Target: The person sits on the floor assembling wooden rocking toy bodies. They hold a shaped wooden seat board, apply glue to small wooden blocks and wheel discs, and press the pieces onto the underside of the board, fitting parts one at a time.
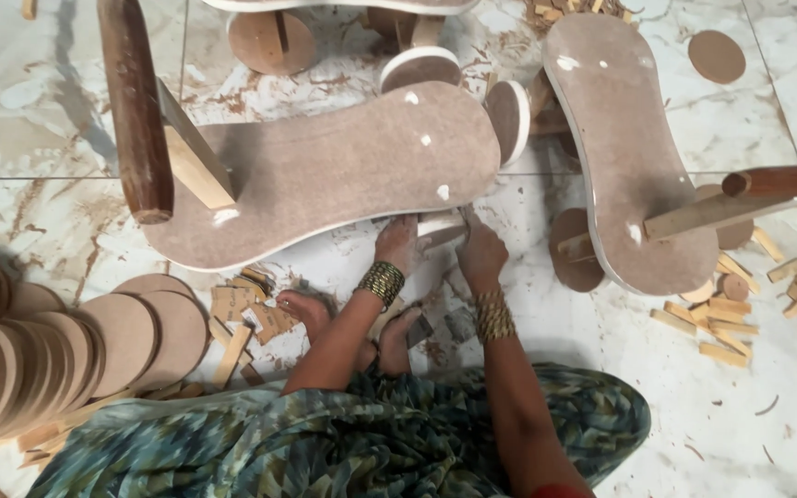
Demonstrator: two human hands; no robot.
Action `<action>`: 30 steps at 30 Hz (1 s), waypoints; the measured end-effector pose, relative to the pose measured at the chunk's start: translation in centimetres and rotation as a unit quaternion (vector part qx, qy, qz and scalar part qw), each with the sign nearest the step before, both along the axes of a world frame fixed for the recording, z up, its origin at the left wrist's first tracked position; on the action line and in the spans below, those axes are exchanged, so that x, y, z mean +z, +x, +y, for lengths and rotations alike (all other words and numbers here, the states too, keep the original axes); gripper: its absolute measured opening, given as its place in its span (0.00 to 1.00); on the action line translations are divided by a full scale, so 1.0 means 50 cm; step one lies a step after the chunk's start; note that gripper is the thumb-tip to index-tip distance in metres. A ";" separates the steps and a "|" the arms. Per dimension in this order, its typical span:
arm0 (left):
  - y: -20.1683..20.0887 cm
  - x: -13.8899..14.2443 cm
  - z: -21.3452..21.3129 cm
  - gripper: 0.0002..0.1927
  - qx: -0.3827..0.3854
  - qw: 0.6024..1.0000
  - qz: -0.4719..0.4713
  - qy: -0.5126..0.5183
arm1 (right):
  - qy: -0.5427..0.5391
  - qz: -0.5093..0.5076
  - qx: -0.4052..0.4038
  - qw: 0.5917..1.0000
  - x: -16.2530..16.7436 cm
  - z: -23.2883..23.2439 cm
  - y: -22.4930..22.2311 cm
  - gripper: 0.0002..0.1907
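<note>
Two hands, left hand [397, 242] and right hand [480, 251], each grip grasping one wheel [440, 226] (under the board [325, 171]).

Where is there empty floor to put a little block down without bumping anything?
Bare marble floor lies at the lower right, below the scattered wooden blocks and right of the right hand. Another open patch sits far left, above the stack of round discs. It is crowded around the left hand under the peanut-shaped board, among scraps and feet.

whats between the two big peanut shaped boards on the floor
In the head view, between the near board and the right board stands a round wooden wheel with a white rim, on edge; behind it, small wood pieces I cannot make out.
</note>
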State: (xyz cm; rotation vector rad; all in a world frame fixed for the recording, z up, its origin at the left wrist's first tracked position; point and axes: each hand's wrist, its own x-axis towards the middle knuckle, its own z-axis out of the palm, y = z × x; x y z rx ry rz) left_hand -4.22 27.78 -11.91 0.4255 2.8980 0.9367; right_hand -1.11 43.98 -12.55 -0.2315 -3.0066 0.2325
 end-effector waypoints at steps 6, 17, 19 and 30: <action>0.007 -0.005 0.002 0.43 0.009 1.000 -0.011 -0.007 | 0.024 0.079 0.045 0.996 0.001 -0.003 -0.004 0.36; 0.009 0.002 0.006 0.43 0.008 0.999 -0.025 -0.021 | -0.007 -0.010 0.002 1.000 0.011 0.006 0.000 0.40; 0.012 0.001 0.005 0.40 0.016 1.000 -0.006 -0.005 | -0.036 0.013 0.013 0.999 0.012 0.013 -0.005 0.41; 0.014 0.006 0.009 0.39 0.034 0.999 -0.004 0.006 | 0.023 -0.038 0.020 0.999 -0.029 -0.008 0.008 0.25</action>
